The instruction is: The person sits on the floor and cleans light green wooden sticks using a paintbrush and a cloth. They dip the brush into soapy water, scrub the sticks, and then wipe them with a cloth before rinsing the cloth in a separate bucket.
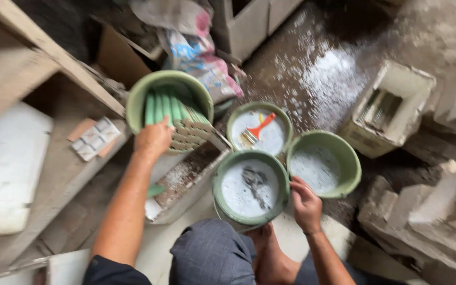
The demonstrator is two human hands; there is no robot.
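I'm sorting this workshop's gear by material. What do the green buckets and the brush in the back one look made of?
Green buckets: probably plastic, with a smooth moulded rim, thin even wall and a dull sheen under white splashes. Brush: the orange handle looks like glossy plastic; the pale bristles are too blurred to tell.

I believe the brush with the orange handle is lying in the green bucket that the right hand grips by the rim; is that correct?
Not quite: the head view shows the orange-handled brush in the farther green bucket. The right hand grips the rim of the nearest green bucket, which holds white liquid and a grey lump.
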